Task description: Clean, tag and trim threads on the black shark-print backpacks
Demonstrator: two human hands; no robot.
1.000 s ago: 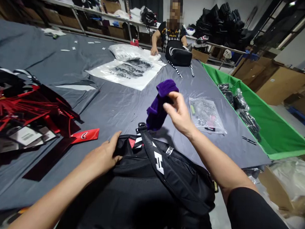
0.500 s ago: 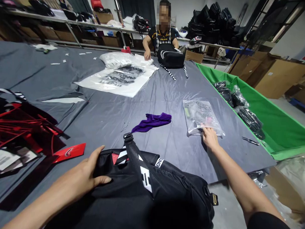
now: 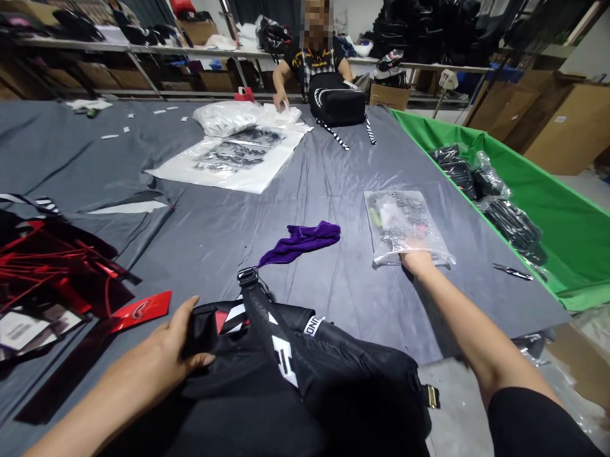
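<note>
A black backpack [image 3: 239, 393] lies in front of me at the table's near edge, its strap with white lettering across the top. My left hand [image 3: 163, 350] grips its left edge, thumb on the near side and fingers over the far side. My right hand [image 3: 417, 258] reaches into the mouth of a clear zip bag [image 3: 403, 212] on the table. The fingers are blurred behind the plastic; small items inside the bag are hard to make out. A purple cloth [image 3: 304, 242] lies crumpled beyond the backpack.
Red and black straps with tags [image 3: 43, 279] lie at left, beside a red tag [image 3: 142, 311]. A black pen [image 3: 512, 272] rests near the right edge. A green bin [image 3: 560, 224] holds wrapped packages. Across the table, a person [image 3: 313, 62] handles another black backpack [image 3: 339, 103].
My right hand has slid from the bag's near edge into its mouth, under the plastic. My left hand stays on the backpack. The view has shifted slightly.
</note>
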